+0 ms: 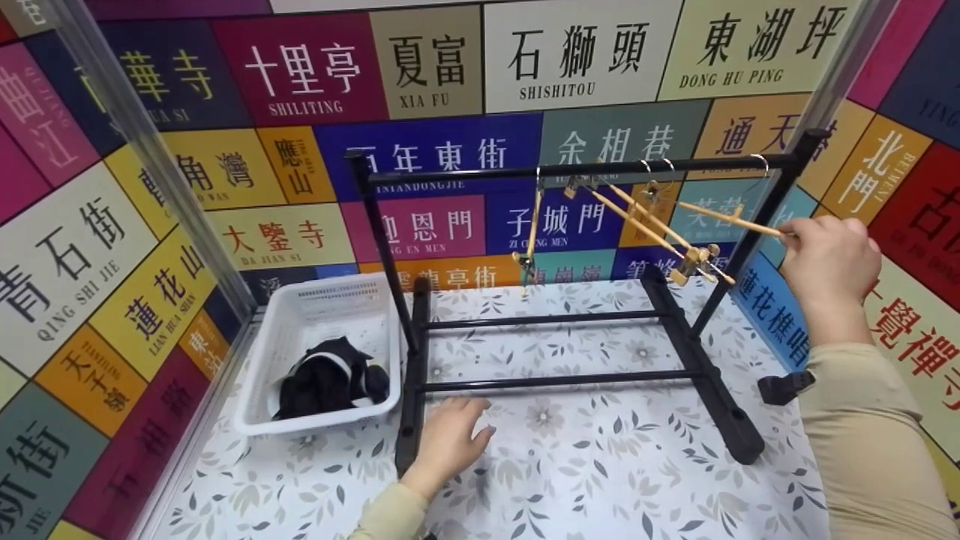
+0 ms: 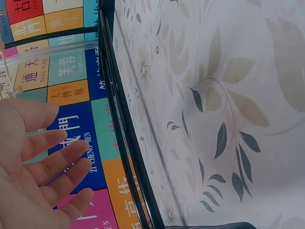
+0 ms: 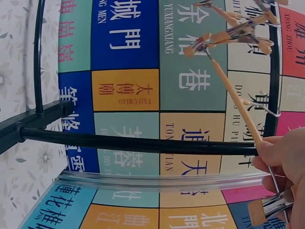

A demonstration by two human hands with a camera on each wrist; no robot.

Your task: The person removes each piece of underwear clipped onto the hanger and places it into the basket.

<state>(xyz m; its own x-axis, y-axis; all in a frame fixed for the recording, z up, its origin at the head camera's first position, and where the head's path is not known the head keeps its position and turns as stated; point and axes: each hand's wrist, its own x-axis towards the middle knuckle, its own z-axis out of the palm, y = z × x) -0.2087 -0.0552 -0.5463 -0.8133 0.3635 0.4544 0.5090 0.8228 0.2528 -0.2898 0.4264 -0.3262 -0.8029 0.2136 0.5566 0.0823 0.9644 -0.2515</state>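
My right hand [image 1: 829, 262] pinches one end of a wooden clip hanger [image 1: 731, 217] beside the right end of the black rack's top rail [image 1: 480, 174]. In the right wrist view, this hanger [image 3: 237, 100] slants up from the fingers, with a metal-and-wood clip [image 3: 267, 210] by the hand. Whether its hook bears on the rail I cannot tell. More wooden clip hangers [image 1: 637, 214] hang from the rail, turned at angles. Low by the rack's left foot, my left hand [image 1: 450, 442] holds nothing; its fingers look relaxed in the left wrist view.
A white plastic basket [image 1: 251, 397] stands left of the rack with black cloth [image 1: 322, 382] trimmed in white inside. Two lower bars [image 1: 555, 381] join the rack's feet. A small black object [image 1: 784, 388] is by the right sleeve. Printed panels enclose the leaf-patterned table [image 1: 600, 480].
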